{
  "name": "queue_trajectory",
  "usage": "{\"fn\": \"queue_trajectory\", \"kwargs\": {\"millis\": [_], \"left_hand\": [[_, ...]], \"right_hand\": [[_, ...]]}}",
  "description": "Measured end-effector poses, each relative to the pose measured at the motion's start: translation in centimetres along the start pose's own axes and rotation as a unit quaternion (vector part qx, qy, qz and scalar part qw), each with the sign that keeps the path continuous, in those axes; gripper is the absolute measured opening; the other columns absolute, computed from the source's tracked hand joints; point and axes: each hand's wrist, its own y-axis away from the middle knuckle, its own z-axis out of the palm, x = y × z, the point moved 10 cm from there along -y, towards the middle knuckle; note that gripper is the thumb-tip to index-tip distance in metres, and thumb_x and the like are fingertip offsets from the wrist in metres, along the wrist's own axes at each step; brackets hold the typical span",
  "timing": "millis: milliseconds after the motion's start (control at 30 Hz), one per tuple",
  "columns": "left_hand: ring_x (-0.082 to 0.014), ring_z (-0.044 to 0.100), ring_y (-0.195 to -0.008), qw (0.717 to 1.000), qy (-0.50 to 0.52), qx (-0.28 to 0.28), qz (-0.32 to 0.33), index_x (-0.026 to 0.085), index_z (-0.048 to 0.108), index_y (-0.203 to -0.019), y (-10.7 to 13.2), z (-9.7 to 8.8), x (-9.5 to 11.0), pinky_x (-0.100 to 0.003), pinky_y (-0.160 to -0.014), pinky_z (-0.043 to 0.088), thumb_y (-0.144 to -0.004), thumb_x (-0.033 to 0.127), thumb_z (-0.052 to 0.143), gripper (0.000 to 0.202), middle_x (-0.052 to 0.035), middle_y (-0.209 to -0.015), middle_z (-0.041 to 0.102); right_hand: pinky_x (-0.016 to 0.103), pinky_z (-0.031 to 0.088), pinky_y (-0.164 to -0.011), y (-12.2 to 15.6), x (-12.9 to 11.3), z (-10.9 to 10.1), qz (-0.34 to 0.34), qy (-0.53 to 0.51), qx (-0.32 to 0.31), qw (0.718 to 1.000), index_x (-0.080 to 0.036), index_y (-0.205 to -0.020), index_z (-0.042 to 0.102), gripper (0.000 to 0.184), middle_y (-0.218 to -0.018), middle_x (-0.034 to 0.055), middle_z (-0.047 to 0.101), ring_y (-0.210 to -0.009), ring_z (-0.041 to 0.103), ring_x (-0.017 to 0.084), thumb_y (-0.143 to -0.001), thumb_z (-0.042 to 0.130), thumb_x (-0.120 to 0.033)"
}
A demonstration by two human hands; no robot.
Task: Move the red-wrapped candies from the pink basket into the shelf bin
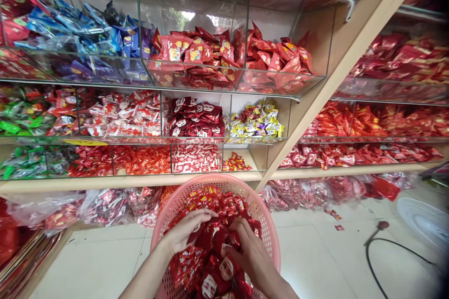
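Observation:
A pink plastic basket with holes in its wall stands in front of me, filled with small red wrapped candies. Larger dark red candy packets lie over them in the middle. My left hand reaches in from the left, its fingers curved over and gripping some dark red packets. From the right, my right hand has its fingers bent around more of these packets, facing the left hand. Both sets of fingertips are partly hidden among the wrappers.
Shelf bins hold dark red packets, yellow-and-white candies and small red candies. A wooden divider slants up rightward. Bagged candies sit under the shelf. A black cable and dropped wrapped pieces lie on the tiles.

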Motion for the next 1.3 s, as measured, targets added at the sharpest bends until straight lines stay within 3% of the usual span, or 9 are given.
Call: {"fn": "queue_trajectory", "kwargs": {"millis": [200, 333, 467, 700, 767, 833, 967, 1100, 1300], "left_hand": [[-0.0171, 0.061, -0.081, 0.995, 0.093, -0.045, -0.004, 0.021, 0.066, -0.094, -0.6, 1.9, -1.4, -0.029, -0.077, 0.044, -0.074, 0.027, 0.061, 0.021, -0.0044, -0.09, 0.066], [-0.0154, 0.06, -0.075, 0.994, 0.095, -0.043, -0.017, 0.021, 0.065, -0.095, -0.7, 2.0, -1.8, -0.027, -0.07, 0.045, -0.073, 0.028, 0.063, 0.023, -0.0036, -0.089, 0.065], [-0.0124, 0.058, -0.07, 0.992, 0.114, -0.036, -0.036, 0.021, 0.066, -0.093, -0.7, 1.6, -2.8, -0.026, -0.069, 0.044, -0.072, 0.029, 0.066, 0.023, -0.0019, -0.088, 0.063], [-0.0201, 0.06, -0.084, 0.99, 0.127, -0.044, -0.037, 0.02, 0.065, -0.093, -0.1, 0.5, -3.5, -0.032, -0.08, 0.044, -0.073, 0.035, 0.065, 0.025, -0.0055, -0.094, 0.065], [-0.0215, 0.06, -0.087, 0.992, 0.118, -0.035, -0.028, 0.021, 0.065, -0.093, 0.2, -0.4, -3.2, -0.032, -0.082, 0.044, -0.074, 0.037, 0.064, 0.026, -0.0061, -0.096, 0.065], [-0.0226, 0.06, -0.091, 0.994, 0.108, -0.017, -0.017, 0.021, 0.064, -0.095, 0.4, -1.5, -2.9, -0.033, -0.083, 0.044, -0.074, 0.039, 0.063, 0.028, -0.0064, -0.1, 0.064], [-0.0226, 0.059, -0.093, 0.993, 0.114, 0.008, 0.001, 0.022, 0.063, -0.097, 1.0, -3.3, -2.4, -0.032, -0.084, 0.043, -0.075, 0.04, 0.062, 0.029, -0.0062, -0.103, 0.063], [-0.0199, 0.06, -0.085, 0.991, 0.132, 0.018, 0.004, 0.023, 0.063, -0.098, 1.4, -4.0, -2.3, -0.03, -0.076, 0.045, -0.074, 0.04, 0.063, 0.029, -0.0054, -0.104, 0.063], [-0.0186, 0.06, -0.082, 0.992, 0.123, 0.022, 0.008, 0.023, 0.063, -0.1, 1.6, -4.3, -2.1, -0.029, -0.074, 0.046, -0.076, 0.039, 0.061, 0.029, -0.0057, -0.105, 0.061]], "right_hand": [[0.031, 0.049, -0.079, -0.3, -1.7, -1.6, -0.094, 0.016, 0.086, 0.992, -0.024, -0.109, 0.045, 0.028, -0.112, 0.0079, 0.054, -0.101, 0.055, 0.02, -0.083, 0.054, -0.019], [0.032, 0.048, -0.079, -0.2, -3.4, -1.2, -0.158, 0.043, 0.045, 0.986, -0.026, -0.108, 0.053, 0.023, -0.107, 0.006, 0.06, -0.095, 0.058, 0.018, -0.087, 0.046, -0.017], [0.031, 0.049, -0.077, -0.2, -3.7, -1.3, -0.165, 0.037, 0.028, 0.985, -0.024, -0.106, 0.057, 0.023, -0.102, 0.0059, 0.064, -0.09, 0.06, 0.018, -0.089, 0.044, -0.017], [0.028, 0.046, -0.077, -0.3, -1.9, -1.8, -0.098, -0.123, 0.037, 0.987, -0.023, -0.1, 0.058, 0.019, -0.099, 0.0062, 0.06, -0.091, 0.057, 0.017, -0.09, 0.042, -0.02], [0.027, 0.045, -0.07, -0.7, 0.0, -1.8, -0.033, -0.161, 0.063, 0.984, -0.021, -0.089, 0.059, 0.015, -0.088, 0.005, 0.06, -0.082, 0.056, 0.016, -0.089, 0.046, -0.028], [0.025, 0.04, -0.056, -1.2, 2.8, -0.7, 0.064, -0.196, 0.065, 0.976, -0.019, -0.072, 0.055, 0.024, -0.067, 0.0001, 0.054, -0.062, 0.05, 0.013, -0.085, 0.05, -0.039], [0.022, 0.024, -0.045, -1.9, 6.0, 3.3, 0.187, -0.293, -0.017, 0.937, -0.02, -0.057, 0.039, 0.039, -0.05, -0.0075, 0.033, -0.047, 0.031, 0.008, -0.074, 0.059, -0.048], [0.021, 0.024, -0.046, -2.2, 5.4, 6.5, 0.207, -0.345, -0.129, 0.907, -0.018, -0.057, 0.045, 0.032, -0.05, -0.0075, 0.04, -0.047, 0.031, 0.006, -0.068, 0.064, -0.041], [0.02, 0.023, -0.045, -1.5, 5.6, 9.0, 0.204, -0.292, -0.178, 0.917, -0.016, -0.056, 0.051, 0.015, -0.047, -0.0077, 0.041, -0.045, 0.033, 0.006, -0.066, 0.058, -0.025]]}}
